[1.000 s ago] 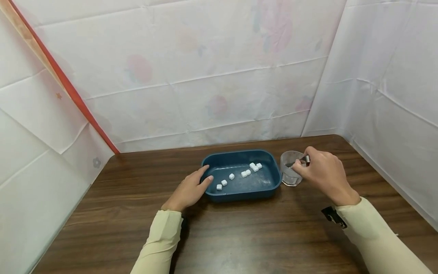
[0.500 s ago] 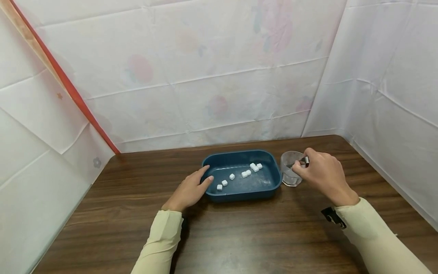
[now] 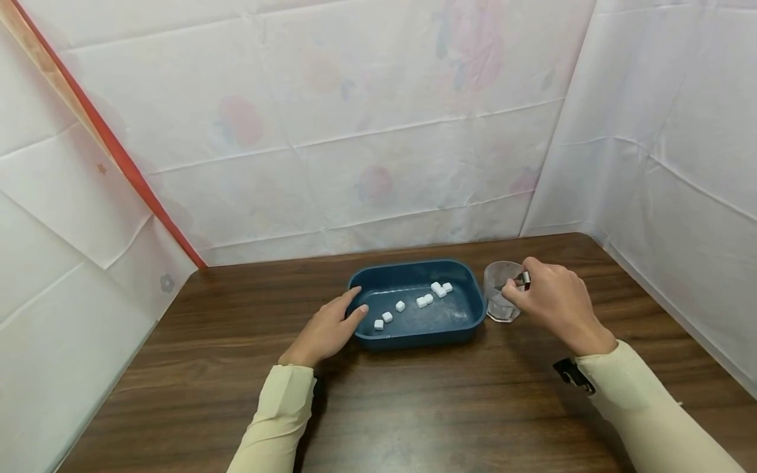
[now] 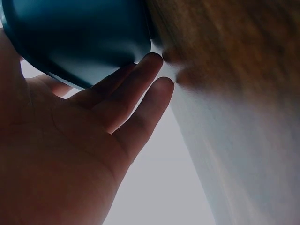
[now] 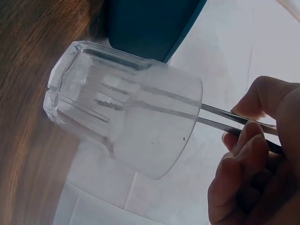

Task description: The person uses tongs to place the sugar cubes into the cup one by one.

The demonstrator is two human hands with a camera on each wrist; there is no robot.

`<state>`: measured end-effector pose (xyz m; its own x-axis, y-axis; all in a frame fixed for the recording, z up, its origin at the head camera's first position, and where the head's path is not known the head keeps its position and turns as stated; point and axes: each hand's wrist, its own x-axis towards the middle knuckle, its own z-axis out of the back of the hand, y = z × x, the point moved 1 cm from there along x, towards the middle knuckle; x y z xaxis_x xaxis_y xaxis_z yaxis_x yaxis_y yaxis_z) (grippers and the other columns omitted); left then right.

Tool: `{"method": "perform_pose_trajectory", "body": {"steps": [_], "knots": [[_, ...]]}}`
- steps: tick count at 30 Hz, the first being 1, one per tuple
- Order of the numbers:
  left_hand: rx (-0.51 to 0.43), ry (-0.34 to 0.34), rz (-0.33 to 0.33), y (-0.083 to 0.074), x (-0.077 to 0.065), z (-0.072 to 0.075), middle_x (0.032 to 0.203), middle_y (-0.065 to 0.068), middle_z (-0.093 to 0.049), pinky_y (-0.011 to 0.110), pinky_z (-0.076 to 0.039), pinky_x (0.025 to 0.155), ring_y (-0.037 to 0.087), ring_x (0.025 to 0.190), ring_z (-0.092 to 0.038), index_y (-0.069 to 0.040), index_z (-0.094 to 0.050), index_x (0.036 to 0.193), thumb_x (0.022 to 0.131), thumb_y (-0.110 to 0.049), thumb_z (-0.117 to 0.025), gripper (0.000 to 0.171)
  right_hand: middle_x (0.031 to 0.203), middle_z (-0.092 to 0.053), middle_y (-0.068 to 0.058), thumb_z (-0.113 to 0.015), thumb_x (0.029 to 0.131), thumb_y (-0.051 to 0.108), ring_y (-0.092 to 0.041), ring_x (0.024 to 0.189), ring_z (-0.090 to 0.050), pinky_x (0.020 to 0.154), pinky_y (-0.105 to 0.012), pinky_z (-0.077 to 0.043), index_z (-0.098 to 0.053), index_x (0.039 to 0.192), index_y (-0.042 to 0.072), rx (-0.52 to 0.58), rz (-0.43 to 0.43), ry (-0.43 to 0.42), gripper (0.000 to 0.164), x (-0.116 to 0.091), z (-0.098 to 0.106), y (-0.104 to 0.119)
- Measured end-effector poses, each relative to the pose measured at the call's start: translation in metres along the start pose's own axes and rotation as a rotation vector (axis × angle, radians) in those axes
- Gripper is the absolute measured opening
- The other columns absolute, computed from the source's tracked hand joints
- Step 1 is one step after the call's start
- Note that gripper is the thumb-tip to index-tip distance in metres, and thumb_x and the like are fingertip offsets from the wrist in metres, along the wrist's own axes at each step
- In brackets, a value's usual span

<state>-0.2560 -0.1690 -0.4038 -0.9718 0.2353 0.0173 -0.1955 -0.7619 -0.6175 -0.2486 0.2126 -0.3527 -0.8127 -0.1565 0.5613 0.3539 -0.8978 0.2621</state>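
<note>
My left hand rests at the left end of a blue tray, fingers fairly straight. Its thumb and index finger lie at the rim; in the left wrist view other fingers lie along the outer wall, close to the tabletop. Several small white cubes sit scattered in the tray. To the tray's right, my right hand pinches metal tweezers above a clear glass. The tweezers' serrated tips reach down inside the glass and stand slightly apart, with no white cube showing between them.
The glass stands upright close beside the tray's right end, on a dark wood-grain table. White printed cloth hangs behind the table and along both sides, with a red ribbon at the left corner.
The right hand and the tweezers have shifted slightly left and down at the glass. The left hand, tray and cubes stay where they were.
</note>
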Motion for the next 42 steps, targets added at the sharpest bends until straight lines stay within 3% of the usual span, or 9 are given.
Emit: {"method": "perform_pose_trajectory", "body": {"steps": [21, 28, 42], "knots": [[0.005, -0.006, -0.014, 0.0025, -0.0018, 0.0006, 0.157, 0.007, -0.039, 0.055, -0.032, 0.113, 0.031, 0.143, -0.036, -0.017, -0.035, 0.158, 0.105, -0.05, -0.046, 0.064, 0.052, -0.037, 0.001, -0.063, 0.082, 0.013, -0.014, 0.042, -0.034, 0.04, -0.03, -0.026, -0.045, 0.068, 0.01, 0.026, -0.015, 0.003, 0.023, 0.0003, 0.0011, 0.0025], [-0.002, -0.007, -0.014, 0.0027, -0.0013, -0.0008, 0.157, 0.007, -0.039, 0.056, -0.032, 0.113, 0.031, 0.143, -0.037, -0.018, -0.035, 0.158, 0.105, -0.049, -0.047, 0.063, 0.052, -0.042, 0.001, -0.069, 0.08, 0.014, -0.014, 0.042, -0.037, 0.041, -0.031, -0.03, -0.048, 0.066, 0.008, 0.044, 0.048, -0.168, 0.026, -0.0007, -0.0001, 0.0014], [-0.006, -0.006, -0.015, 0.0028, -0.0004, -0.0019, 0.157, 0.007, -0.039, 0.056, -0.032, 0.113, 0.03, 0.144, -0.036, -0.017, -0.035, 0.158, 0.105, -0.048, -0.047, 0.062, 0.059, -0.055, -0.008, -0.066, 0.081, 0.015, -0.019, 0.047, -0.047, 0.045, -0.038, -0.039, -0.058, 0.073, 0.002, 0.093, 0.143, -0.401, 0.017, -0.0001, 0.0031, 0.0011]]}}
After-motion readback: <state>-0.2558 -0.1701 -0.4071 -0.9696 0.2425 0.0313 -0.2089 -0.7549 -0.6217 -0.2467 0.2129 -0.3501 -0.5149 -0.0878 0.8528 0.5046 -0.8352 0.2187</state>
